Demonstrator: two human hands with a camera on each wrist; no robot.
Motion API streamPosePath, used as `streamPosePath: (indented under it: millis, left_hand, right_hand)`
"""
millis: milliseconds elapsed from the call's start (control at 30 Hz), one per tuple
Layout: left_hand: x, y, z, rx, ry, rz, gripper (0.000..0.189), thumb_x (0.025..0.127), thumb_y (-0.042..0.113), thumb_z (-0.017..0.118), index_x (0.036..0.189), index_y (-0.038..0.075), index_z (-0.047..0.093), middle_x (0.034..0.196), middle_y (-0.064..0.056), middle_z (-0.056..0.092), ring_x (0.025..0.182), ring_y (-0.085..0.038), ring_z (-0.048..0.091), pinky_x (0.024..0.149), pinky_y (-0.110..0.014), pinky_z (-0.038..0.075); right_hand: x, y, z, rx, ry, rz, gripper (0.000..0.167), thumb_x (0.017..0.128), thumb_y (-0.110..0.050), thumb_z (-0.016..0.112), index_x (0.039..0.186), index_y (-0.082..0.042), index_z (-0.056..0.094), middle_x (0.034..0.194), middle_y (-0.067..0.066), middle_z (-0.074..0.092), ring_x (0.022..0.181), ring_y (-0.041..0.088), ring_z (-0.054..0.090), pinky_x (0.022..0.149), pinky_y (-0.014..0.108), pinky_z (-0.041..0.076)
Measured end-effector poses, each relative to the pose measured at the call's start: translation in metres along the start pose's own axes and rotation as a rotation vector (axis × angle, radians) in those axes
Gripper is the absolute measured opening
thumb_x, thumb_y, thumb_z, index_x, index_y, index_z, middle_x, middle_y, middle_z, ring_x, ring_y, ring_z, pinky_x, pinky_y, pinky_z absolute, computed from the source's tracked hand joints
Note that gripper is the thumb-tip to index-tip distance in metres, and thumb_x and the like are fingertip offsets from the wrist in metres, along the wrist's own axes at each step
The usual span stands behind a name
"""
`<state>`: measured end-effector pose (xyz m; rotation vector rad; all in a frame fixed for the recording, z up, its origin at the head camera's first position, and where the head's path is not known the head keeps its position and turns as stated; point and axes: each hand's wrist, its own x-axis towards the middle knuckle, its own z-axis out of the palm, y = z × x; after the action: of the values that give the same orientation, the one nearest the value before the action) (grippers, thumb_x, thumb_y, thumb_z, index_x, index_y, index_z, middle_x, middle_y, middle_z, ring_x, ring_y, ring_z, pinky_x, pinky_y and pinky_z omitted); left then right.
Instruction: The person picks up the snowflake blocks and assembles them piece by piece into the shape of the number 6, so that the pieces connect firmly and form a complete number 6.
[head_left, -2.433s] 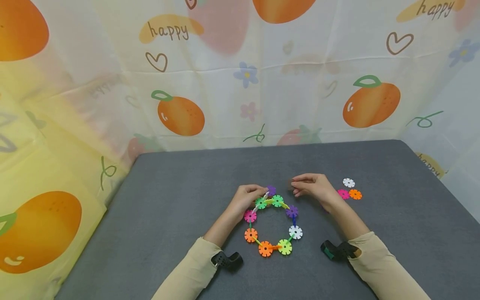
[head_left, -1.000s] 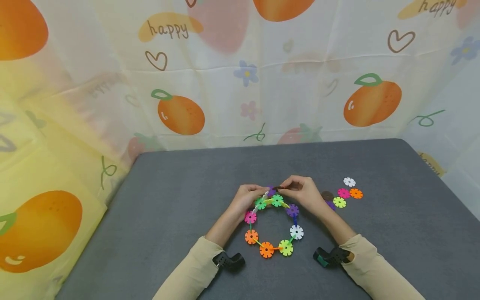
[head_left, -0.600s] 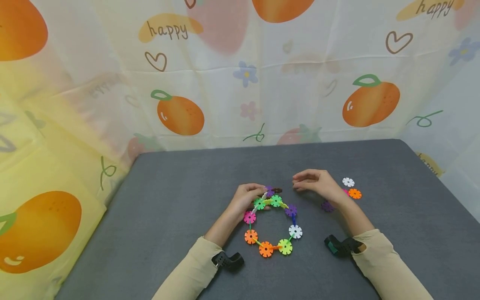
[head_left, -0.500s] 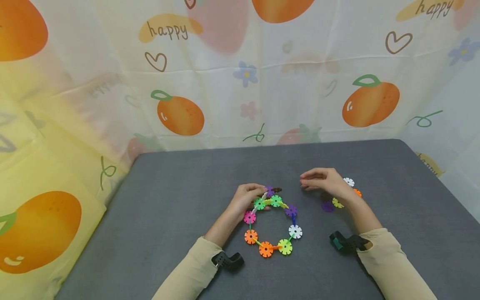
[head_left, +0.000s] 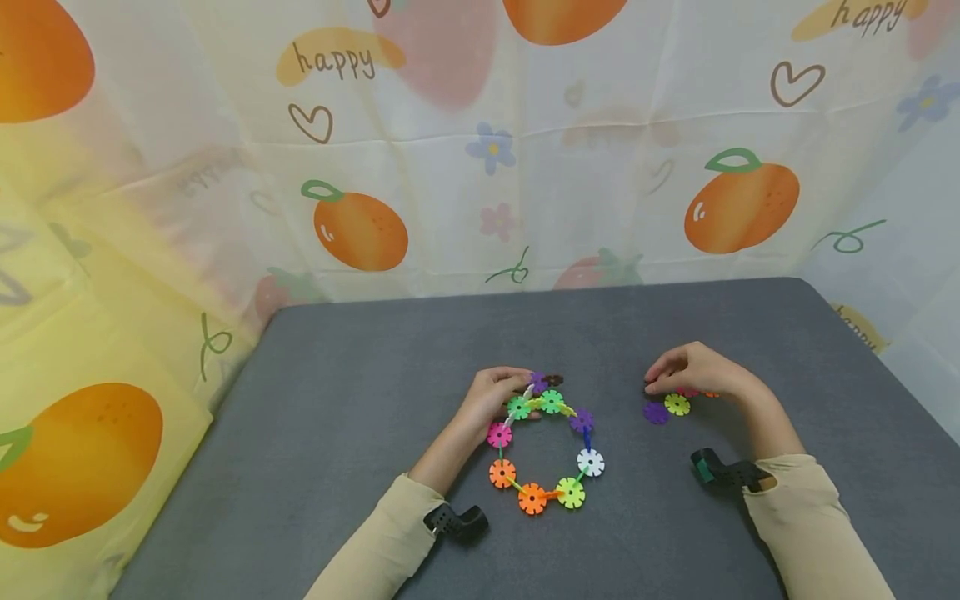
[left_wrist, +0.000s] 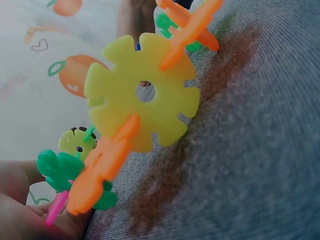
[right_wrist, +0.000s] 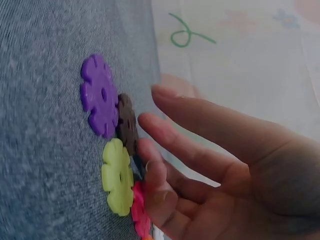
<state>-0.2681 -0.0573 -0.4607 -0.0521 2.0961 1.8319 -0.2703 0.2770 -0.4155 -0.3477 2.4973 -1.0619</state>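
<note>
A ring of interlocking plastic snowflake discs lies on the grey table, with an orange disc [head_left: 532, 499] at its near side. My left hand [head_left: 491, 396] grips the ring at its far left, thumb and fingers around the purple disc [head_left: 538, 382]. A brown disc [head_left: 554, 380] juts to the right from that purple one. My right hand [head_left: 696, 369] hovers at the loose discs, thumb and fingers apart in the right wrist view, fingertips close to a brown disc [right_wrist: 128, 124]. Beside it lie a purple disc [right_wrist: 100, 96], a yellow-green disc [right_wrist: 118, 177] and a pink disc [right_wrist: 140, 210].
The grey tabletop [head_left: 360, 350] ends at a fruit-patterned cloth [head_left: 450, 208] behind it. A black wrist strap [head_left: 457, 523] sits on the left wrist, and another strap [head_left: 727, 472] on the right.
My right hand brought a brown disc to the purple one on the ring and let it go there. It then moved right to the loose discs. The left hand stays in place.
</note>
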Motion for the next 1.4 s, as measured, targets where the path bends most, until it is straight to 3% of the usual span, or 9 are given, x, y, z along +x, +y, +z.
streamPosePath:
  millis: [167,333,533,733,867,1000,1233,1400]
  left_hand:
    - [0.0,-0.001,0.0,0.03,-0.006,0.015,0.031,0.095,0.026,0.063,0.117,0.006,0.07,0.125,-0.01,0.066,0.098,-0.012,0.059,0.074,-0.022,0.05]
    - [0.0,-0.001,0.0,0.048,-0.008,0.02,0.032,0.094,0.027,0.063,0.118,0.006,0.069,0.127,-0.01,0.065,0.105,-0.016,0.059,0.08,-0.025,0.05]
    - [-0.001,-0.003,0.0,0.039,-0.023,0.028,0.034,0.093,0.031,0.066,0.117,0.008,0.071,0.129,-0.008,0.064,0.112,-0.017,0.058,0.085,-0.029,0.051]
    - [0.0,-0.002,-0.001,0.015,-0.046,0.037,0.034,0.09,0.035,0.069,0.114,0.01,0.072,0.128,-0.005,0.065,0.117,-0.018,0.057,0.095,-0.034,0.05]
    - [0.001,-0.001,-0.001,-0.004,-0.046,0.027,0.034,0.089,0.036,0.071,0.11,0.01,0.073,0.127,-0.004,0.065,0.117,-0.018,0.056,0.096,-0.036,0.049]
    - [0.001,0.0,0.0,-0.015,-0.035,0.008,0.037,0.087,0.037,0.073,0.109,0.008,0.073,0.126,-0.006,0.064,0.117,-0.017,0.055,0.098,-0.036,0.046]
    - [0.002,0.001,0.002,-0.033,0.001,-0.006,0.035,0.086,0.034,0.074,0.103,0.003,0.073,0.115,-0.005,0.067,0.095,-0.011,0.05,0.077,-0.024,0.043]
    - [0.004,0.001,0.002,-0.032,0.017,-0.019,0.033,0.087,0.033,0.074,0.099,0.003,0.072,0.11,-0.004,0.066,0.094,-0.012,0.052,0.077,-0.024,0.044]
  right_hand:
    - [-0.002,0.005,-0.002,0.03,-0.037,-0.021,0.035,0.085,-0.02,0.075,0.111,0.003,0.068,0.088,0.006,0.064,0.063,0.005,0.05,0.054,0.023,0.044]
    - [-0.001,0.01,-0.002,0.028,-0.052,-0.055,0.038,0.083,-0.014,0.077,0.113,0.005,0.064,0.088,0.006,0.057,0.067,0.004,0.05,0.057,0.022,0.047]
    - [0.003,0.009,0.003,-0.008,-0.018,-0.065,0.03,0.082,-0.015,0.077,0.101,0.005,0.065,0.083,0.003,0.056,0.066,0.004,0.048,0.056,0.021,0.045]
    - [0.004,0.007,0.005,-0.004,0.03,-0.023,0.025,0.086,-0.016,0.074,0.097,0.003,0.062,0.078,0.004,0.063,0.06,0.007,0.049,0.053,0.024,0.044]
    - [0.007,-0.002,0.012,0.082,0.09,0.006,0.029,0.089,-0.02,0.071,0.103,0.004,0.063,0.08,0.006,0.068,0.065,0.011,0.058,0.058,0.028,0.052]
    - [0.014,-0.016,0.026,0.241,0.115,0.0,0.036,0.091,-0.022,0.07,0.112,0.006,0.063,0.089,0.008,0.072,0.075,0.015,0.065,0.068,0.032,0.058]
    - [0.029,-0.035,0.057,0.592,0.128,-0.064,0.036,0.093,-0.014,0.066,0.117,0.012,0.058,0.09,0.002,0.073,0.076,0.012,0.069,0.076,0.033,0.061]
    - [0.035,-0.041,0.074,0.717,0.131,-0.048,0.036,0.095,-0.017,0.064,0.118,0.009,0.059,0.09,-0.002,0.073,0.079,0.009,0.07,0.077,0.028,0.06]
